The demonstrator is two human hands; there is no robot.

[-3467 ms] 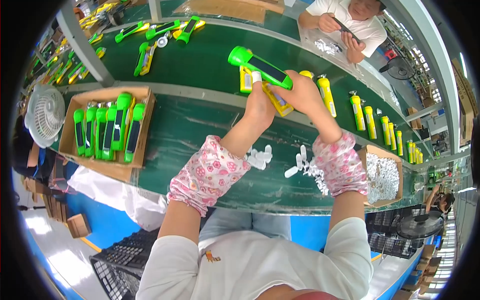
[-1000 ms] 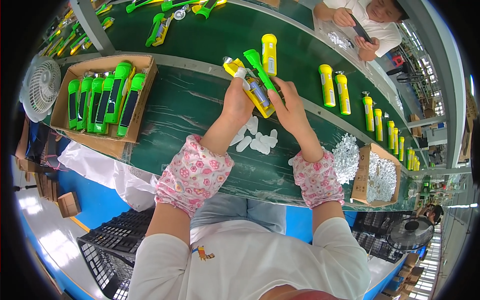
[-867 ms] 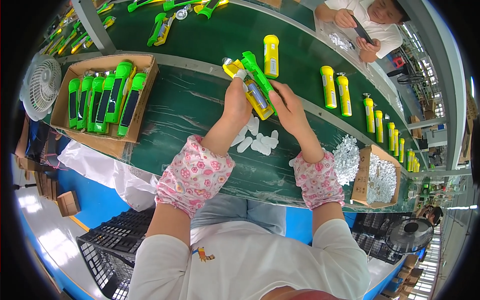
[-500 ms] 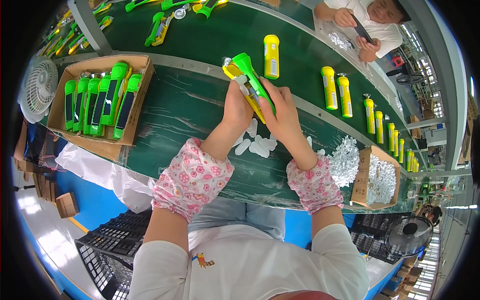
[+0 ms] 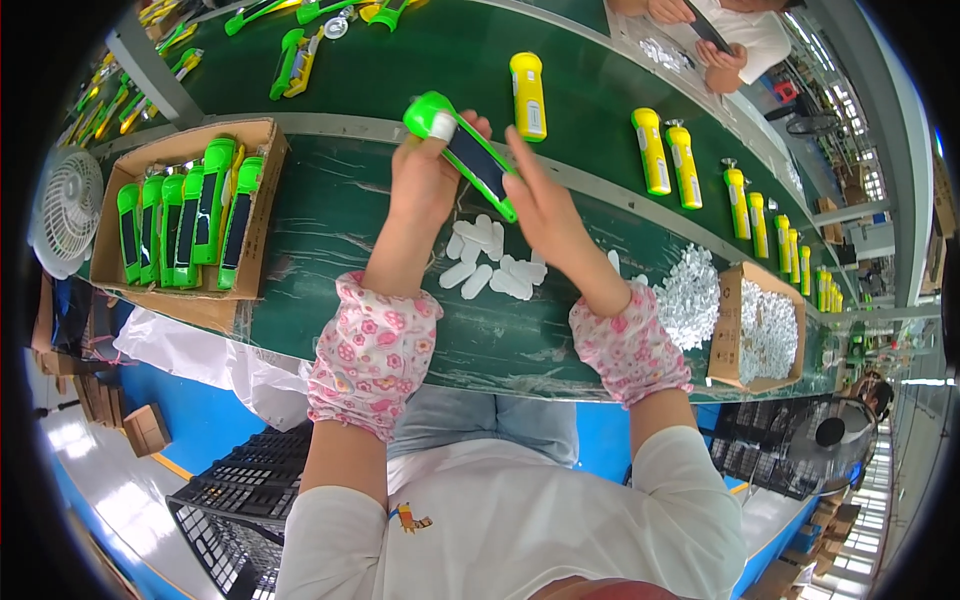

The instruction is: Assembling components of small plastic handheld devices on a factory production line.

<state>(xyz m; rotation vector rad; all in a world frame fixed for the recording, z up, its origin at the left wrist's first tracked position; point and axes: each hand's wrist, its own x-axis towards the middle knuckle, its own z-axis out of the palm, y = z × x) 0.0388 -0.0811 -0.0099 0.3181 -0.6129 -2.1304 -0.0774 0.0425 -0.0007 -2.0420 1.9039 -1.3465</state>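
Flashlight (image 5: 478, 160) up in both hands over the green table (image 5: 330, 215), head to the far left, tail to the near right, dark panel facing up. Left hand (image 5: 425, 175) has it: thumb laid across the green head, fingers wrapped round the far side. Right hand (image 5: 545, 210) meets the tail with its fingers stretched out straight; whether the thumb presses, you can't tell. Handling? Looks light and stiff, that shell, probably smooth enough to slide, and the panel likely scratches, so best held by the edges or round the head. Down on the tabletop, scuffed and streaked, white oval pieces (image 5: 480, 255) lie scattered just nearer than the hands, with a pile of small shiny bits (image 5: 687, 300) to the right beside a cardboard box (image 5: 726, 330). Far left, another box (image 5: 262, 215) stands packed with green flashlights (image 5: 205, 205). Beyond the metal rail (image 5: 345, 125), yellow flashlights (image 5: 528, 95) run off to the right; a co-worker's hand (image 5: 725, 65) holds something dark across the way; blue floor (image 5: 215, 410) below.
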